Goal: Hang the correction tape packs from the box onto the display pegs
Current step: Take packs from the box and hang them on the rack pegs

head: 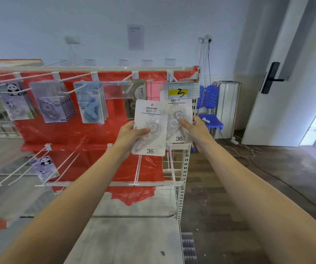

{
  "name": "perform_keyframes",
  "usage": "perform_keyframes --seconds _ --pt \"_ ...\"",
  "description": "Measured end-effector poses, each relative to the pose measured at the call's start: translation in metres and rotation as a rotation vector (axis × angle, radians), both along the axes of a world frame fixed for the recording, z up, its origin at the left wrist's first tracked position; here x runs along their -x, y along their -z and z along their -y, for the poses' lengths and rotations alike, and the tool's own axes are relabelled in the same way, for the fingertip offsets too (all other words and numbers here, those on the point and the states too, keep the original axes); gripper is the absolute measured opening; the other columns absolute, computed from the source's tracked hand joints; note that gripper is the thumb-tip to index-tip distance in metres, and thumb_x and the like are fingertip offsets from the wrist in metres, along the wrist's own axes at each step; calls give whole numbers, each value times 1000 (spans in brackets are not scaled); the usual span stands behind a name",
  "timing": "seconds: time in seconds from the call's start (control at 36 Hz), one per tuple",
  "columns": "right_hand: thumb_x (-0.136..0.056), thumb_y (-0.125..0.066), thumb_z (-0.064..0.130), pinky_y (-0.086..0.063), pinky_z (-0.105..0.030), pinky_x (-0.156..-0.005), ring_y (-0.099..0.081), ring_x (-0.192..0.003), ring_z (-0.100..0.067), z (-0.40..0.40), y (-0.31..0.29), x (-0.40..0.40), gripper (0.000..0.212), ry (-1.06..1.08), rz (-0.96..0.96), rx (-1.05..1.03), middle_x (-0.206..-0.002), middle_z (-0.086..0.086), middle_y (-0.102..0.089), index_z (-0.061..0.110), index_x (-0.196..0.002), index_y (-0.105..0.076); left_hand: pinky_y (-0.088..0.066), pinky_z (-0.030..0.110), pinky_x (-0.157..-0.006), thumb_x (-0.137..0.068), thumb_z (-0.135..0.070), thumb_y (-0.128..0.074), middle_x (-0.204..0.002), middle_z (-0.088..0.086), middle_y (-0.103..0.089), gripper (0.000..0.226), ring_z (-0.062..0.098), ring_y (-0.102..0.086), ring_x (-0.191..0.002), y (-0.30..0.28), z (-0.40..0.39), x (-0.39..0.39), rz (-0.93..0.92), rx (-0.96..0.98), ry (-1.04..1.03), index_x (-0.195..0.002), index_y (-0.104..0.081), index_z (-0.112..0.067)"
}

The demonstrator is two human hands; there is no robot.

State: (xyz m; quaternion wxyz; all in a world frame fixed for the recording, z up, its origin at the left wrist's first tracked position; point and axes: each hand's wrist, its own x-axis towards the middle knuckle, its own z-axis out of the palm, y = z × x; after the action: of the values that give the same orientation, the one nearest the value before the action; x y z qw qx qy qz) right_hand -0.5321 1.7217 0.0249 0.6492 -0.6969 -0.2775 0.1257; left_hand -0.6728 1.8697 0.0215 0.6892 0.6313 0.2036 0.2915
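Big red-backed display rack (96,130) fills view, top-row pegs (73,77) mostly loaded. I see left hand (132,134) pinching one correction tape pack (150,128), thumb on blister. Right hand (195,128) grips second pack (178,119), its top tucked behind price tag (183,90) at rightmost peg. Both packs upright, long axis vertical, hang-hole end up, "36" at bottom. My guess: featherlight, stiff card, slick crushable bubble, so hold by card edges, low down.
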Motion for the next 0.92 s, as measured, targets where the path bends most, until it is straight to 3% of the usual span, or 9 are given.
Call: perform_keyframes --seconds 0.08,0.14,0.22,0.33,0.53,0.64,0.69,0.78,0.92 --pt "-93 -57 42 -42 -30 -80 -48 -92 -17 -9 -1 -5 36 67 85 105 -95 -2 -51 9 -104 -47 -56 32 -71 -80 1 -70 -103 11 -70 24 21 -69 -85 4 -4 -3 -18 3 -10 -99 -63 -10" --pt "-94 -55 42 -38 -26 -68 -43 -88 -18 -16 -3 -8 38 101 119 171 -87 -2 -45 6 -102 -44 -56 41 -80 -79 -1 -72 -107 13 -69 26 26 -68 -92 5 -6 -4 -31 11 -25 -101 -63 -9" --pt "-97 -52 38 -36 -28 -78 -44 -96 -19 -27 -7 -12 49 137 139 230 -105 -10 -51 -2 -124 -43 -54 46 -87 -77 -2 -73 -110 14 -69 34 30 -67 -98 7 -9 -3 -46 15 -38 -110 -62 -4" --pt "-99 -49 38 -39 -34 -88 -50 -118 -30 -45 -15 -15 61 173 109 305 -133 -19 -50 -4 -139 -33 -55 41 -83 -78 -1 -72 -110 14 -69 37 30 -67 -99 8 -15 0 -44 21 -43 -113 -62 -2" --pt "-98 -45 44 -40 -39 -93 -49 -120 -37 -59 -11 -12 64 187 97 343 -132 -22 -51 -4 -138 -33 -55 33 -72 -79 1 -70 -106 12 -70 34 23 -69 -88 7 -20 8 -23 26 -5 -111 -61 -3" --pt "-95 -52 37 -42 -35 -77 -53 -93 -25 -51 -7 -10 48 167 153 360 -105 -14 -59 -3 -122 -49 -54 30 -67 -80 1 -69 -103 9 -70 32 20 -68 -85 6 -20 7 -33 31 1 -111 -61 -6" --pt "-96 -52 24 -46 -42 -82 -53 -87 -24 -41 -5 -8 25 152 168 361 -90 -9 -55 2 -107 -53 -54 30 -68 -80 0 -70 -104 9 -70 32 21 -69 -85 6 -20 4 -35 32 5 -110 -61 -7" --pt "-94 -52 18 -52 -49 -88 -63 -93 -30 -25 5 -13 17 155 224 435 -98 -11 -62 4 -102 -53 -54 32 -67 -80 -2 -70 -101 8 -72 31 20 -70 -83 4 -16 -2 -37 40 32 -108 -63 -9" --pt "-95 -50 17 -55 -45 -79 -65 -83 -28 2 21 -24 19 209 442 718 -91 -12 -66 14 -76 -51 -56 33 -68 -81 0 -70 -100 10 -71 31 21 -70 -82 2 -2 -16 -43 35 70 -110 -63 -5"
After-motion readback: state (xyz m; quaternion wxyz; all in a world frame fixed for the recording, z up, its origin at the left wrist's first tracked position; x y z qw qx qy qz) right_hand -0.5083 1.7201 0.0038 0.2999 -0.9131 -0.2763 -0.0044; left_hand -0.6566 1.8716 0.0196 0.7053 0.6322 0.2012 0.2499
